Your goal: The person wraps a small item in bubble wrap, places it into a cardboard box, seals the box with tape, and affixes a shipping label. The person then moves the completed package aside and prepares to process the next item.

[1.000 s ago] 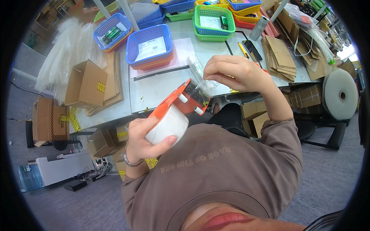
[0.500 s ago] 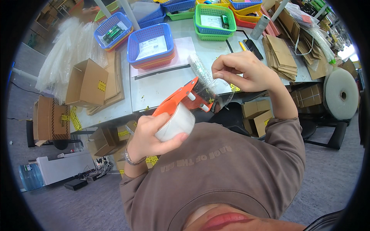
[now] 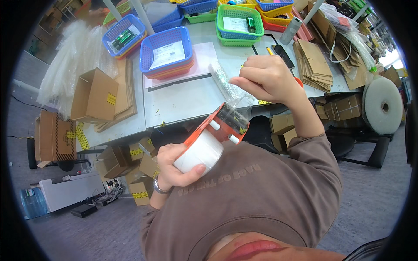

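Note:
My left hand (image 3: 176, 163) is wrapped round an orange tape dispenser (image 3: 200, 130) with a wide whitish tape roll (image 3: 201, 152). The dispenser's dark cutting end points up and right, toward the table's front edge. Just beyond it is a slim bubble-wrapped bundle (image 3: 224, 82) with something green showing inside. Clear film lies between the bundle's near end and the cutter. My right hand (image 3: 265, 78) is raised over the table with fingers curled in and the thumb beside the bundle. What its fingers hold, if anything, is hidden.
Stacked blue baskets (image 3: 167, 54) and green baskets (image 3: 239, 26) stand on the table (image 3: 174, 104). An open carton (image 3: 93, 98) is at the left, beside bubble wrap (image 3: 76, 65). Flattened cartons (image 3: 311, 63), a phone (image 3: 283, 56) and a grey bottle (image 3: 291, 30) lie right.
My right hand has turned, its fingers curling in more. The dispenser in my left hand has tilted, its cutting end moving slightly down and right and showing more of the tape roll.

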{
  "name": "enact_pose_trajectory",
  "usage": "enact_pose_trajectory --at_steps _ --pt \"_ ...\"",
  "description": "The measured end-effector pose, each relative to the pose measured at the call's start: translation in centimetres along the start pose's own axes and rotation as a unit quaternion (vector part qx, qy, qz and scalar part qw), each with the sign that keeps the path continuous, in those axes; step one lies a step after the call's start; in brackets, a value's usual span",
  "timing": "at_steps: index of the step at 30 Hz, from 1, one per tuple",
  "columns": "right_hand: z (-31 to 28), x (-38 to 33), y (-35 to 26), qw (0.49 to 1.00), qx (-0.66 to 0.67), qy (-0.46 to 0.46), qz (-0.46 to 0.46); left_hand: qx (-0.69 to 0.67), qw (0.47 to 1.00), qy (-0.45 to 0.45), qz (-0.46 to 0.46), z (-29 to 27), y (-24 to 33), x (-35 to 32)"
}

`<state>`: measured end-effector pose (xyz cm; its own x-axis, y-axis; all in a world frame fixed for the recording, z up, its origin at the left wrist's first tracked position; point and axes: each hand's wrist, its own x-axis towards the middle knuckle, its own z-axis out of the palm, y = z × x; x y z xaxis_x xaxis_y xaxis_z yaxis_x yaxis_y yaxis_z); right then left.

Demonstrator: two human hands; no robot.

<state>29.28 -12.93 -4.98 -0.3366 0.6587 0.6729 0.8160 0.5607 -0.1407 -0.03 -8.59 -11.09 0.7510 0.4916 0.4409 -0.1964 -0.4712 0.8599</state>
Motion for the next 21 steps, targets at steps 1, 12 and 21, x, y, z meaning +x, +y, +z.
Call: enact_pose_trajectory --at_steps 1,12,21 --pt "0.0 0.1 -0.1 1.0 -0.001 0.009 0.01 0.013 0.999 0.016 0.05 0.3 0.0 0.1" --pt "15.7 -8.1 -1.9 0.636 0.66 0.067 0.393 -0.097 0.967 0.132 -0.197 3.2 -0.8 -2.8" --pt "19.7 -11.4 -2.6 0.556 0.697 0.077 0.447 -0.179 0.926 0.189 -0.273 4.4 -1.1 -2.3"
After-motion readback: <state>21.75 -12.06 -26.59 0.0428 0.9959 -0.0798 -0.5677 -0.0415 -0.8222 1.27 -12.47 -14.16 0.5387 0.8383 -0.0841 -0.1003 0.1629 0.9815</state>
